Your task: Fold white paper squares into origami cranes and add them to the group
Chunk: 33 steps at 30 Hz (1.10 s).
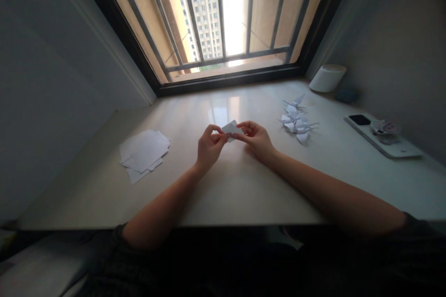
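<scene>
A small folded piece of white paper [230, 127] is held up between my two hands over the middle of the white sill. My left hand [209, 146] pinches its left corner between thumb and fingers. On the other side, my right hand [256, 139] grips the right edge, thumb in front and index finger on top. Both thumbs almost meet at the paper's lower part, which they partly cover. To the left lies a loose stack of white paper sheets [144, 151]. Several folded paper cranes [296, 118] sit in a cluster right of my right hand.
At the far right, a white phone [383, 137] with a ring grip on its back lies near the wall. A white cylindrical container [327, 78] and a dark rounded object [347, 94] stand in the back right corner. A barred window [226, 74] closes off the back.
</scene>
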Tool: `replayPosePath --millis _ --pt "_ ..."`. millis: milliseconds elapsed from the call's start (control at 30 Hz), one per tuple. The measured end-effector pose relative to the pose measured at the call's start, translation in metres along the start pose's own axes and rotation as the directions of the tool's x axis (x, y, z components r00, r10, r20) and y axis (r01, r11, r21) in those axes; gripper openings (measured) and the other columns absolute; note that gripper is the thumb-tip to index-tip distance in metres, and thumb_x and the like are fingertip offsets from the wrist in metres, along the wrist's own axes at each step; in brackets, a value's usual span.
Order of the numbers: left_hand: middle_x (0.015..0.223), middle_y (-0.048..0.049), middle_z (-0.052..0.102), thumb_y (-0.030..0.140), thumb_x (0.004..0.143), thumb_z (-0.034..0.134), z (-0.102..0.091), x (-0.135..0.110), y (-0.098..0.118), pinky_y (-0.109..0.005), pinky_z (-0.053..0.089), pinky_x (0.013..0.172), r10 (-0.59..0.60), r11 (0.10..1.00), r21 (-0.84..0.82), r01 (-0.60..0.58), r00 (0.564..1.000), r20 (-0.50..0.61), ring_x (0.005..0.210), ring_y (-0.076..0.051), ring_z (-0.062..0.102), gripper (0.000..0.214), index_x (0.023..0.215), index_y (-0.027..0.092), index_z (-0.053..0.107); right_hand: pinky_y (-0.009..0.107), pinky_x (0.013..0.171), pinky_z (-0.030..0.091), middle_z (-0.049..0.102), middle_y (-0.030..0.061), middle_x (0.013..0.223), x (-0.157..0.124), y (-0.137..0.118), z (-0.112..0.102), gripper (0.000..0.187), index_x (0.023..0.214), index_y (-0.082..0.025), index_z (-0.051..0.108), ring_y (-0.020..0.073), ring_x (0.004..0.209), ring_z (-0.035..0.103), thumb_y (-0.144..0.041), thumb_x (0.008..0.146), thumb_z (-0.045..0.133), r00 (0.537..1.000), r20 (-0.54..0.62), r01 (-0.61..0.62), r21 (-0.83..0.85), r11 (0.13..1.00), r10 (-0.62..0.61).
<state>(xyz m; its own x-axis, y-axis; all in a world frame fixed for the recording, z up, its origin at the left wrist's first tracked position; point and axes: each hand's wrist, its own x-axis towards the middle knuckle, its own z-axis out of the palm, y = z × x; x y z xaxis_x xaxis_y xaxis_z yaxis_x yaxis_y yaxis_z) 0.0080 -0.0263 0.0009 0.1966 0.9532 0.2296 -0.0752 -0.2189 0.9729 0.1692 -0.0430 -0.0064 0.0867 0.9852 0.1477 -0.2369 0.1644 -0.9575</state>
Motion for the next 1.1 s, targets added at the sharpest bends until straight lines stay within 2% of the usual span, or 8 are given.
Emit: replayPosePath --millis 133,267,467,600,700,933,1100 --pt "0.061 0.0030 0.067 0.040 0.069 0.077 0.000 0.000 -0.001 -0.021 0.044 0.055 0.018 1.000 0.006 -0.018 1.000 0.024 0.056 -0.011 0.061 0.035 0.080 0.020 0.050 0.032 0.065 0.049 0.069 -0.0008 0.073 0.000 0.000 0.000 0.043 0.087 -0.025 0.064 0.0180 0.069 0.064 -0.046 0.055 0.085 1.000 0.003 0.026 -0.071 0.997 -0.026" --pt "0.060 0.0036 0.065 0.039 0.072 0.075 -0.001 0.002 -0.003 -0.022 0.048 0.059 0.038 0.999 0.002 -0.038 0.999 0.017 0.058 -0.012 0.063 0.033 0.076 0.021 0.047 0.031 0.063 0.046 0.068 -0.0018 0.069 -0.001 0.001 0.001 0.038 0.084 -0.025 0.063 0.0153 0.063 0.061 -0.045 0.058 0.084 0.996 -0.038 0.078 -0.122 0.990 -0.083" --pt "0.063 0.0031 0.067 0.039 0.070 0.076 0.001 0.004 -0.002 -0.027 0.055 0.064 0.005 0.998 -0.056 -0.007 0.999 -0.037 0.062 -0.015 0.067 0.038 0.076 0.022 0.043 0.031 0.066 0.048 0.072 -0.0001 0.072 -0.001 0.003 0.002 0.040 0.085 -0.023 0.062 0.0174 0.066 0.066 -0.041 0.057 0.085 1.000 -0.005 0.004 0.008 1.000 -0.004" --pt "0.061 0.0043 0.066 0.039 0.068 0.078 -0.001 0.006 -0.002 -0.030 0.056 0.067 -0.012 0.998 -0.069 0.009 0.999 -0.046 0.061 -0.015 0.067 0.040 0.077 0.022 0.042 0.032 0.072 0.050 0.073 0.0005 0.075 0.000 0.004 0.000 0.037 0.086 -0.023 0.064 0.0171 0.071 0.068 -0.038 0.059 0.084 0.999 0.034 -0.006 0.072 0.997 0.003" --pt "0.064 0.0032 0.067 0.038 0.070 0.077 -0.003 0.007 -0.005 -0.029 0.056 0.067 -0.012 0.998 -0.067 0.009 0.999 -0.046 0.062 -0.015 0.067 0.038 0.077 0.021 0.043 0.032 0.073 0.049 0.073 0.0000 0.075 0.003 0.004 -0.002 0.038 0.087 -0.023 0.064 0.0165 0.071 0.067 -0.039 0.058 0.084 0.999 0.049 -0.016 0.068 0.998 0.012" --pt "0.066 0.0020 0.068 0.038 0.072 0.074 -0.007 0.009 -0.010 -0.025 0.053 0.062 0.051 0.999 -0.004 -0.051 0.998 -0.048 0.064 -0.014 0.067 0.035 0.079 0.020 0.046 0.030 0.063 0.048 0.070 -0.0002 0.064 0.006 0.005 -0.003 0.040 0.082 -0.020 0.065 0.0143 0.060 0.062 -0.049 0.058 0.081 1.000 -0.006 -0.018 -0.022 1.000 0.017" --pt "0.070 0.0012 0.070 0.037 0.070 0.077 -0.004 0.007 -0.008 -0.023 0.052 0.062 0.017 1.000 -0.008 -0.017 1.000 -0.014 0.066 -0.014 0.067 0.039 0.088 0.021 0.046 0.030 0.063 0.049 0.066 -0.0018 0.058 0.003 0.004 -0.003 0.036 0.075 -0.021 0.062 0.0147 0.058 0.061 -0.048 0.060 0.081 0.997 -0.031 0.063 -0.058 0.996 -0.065"
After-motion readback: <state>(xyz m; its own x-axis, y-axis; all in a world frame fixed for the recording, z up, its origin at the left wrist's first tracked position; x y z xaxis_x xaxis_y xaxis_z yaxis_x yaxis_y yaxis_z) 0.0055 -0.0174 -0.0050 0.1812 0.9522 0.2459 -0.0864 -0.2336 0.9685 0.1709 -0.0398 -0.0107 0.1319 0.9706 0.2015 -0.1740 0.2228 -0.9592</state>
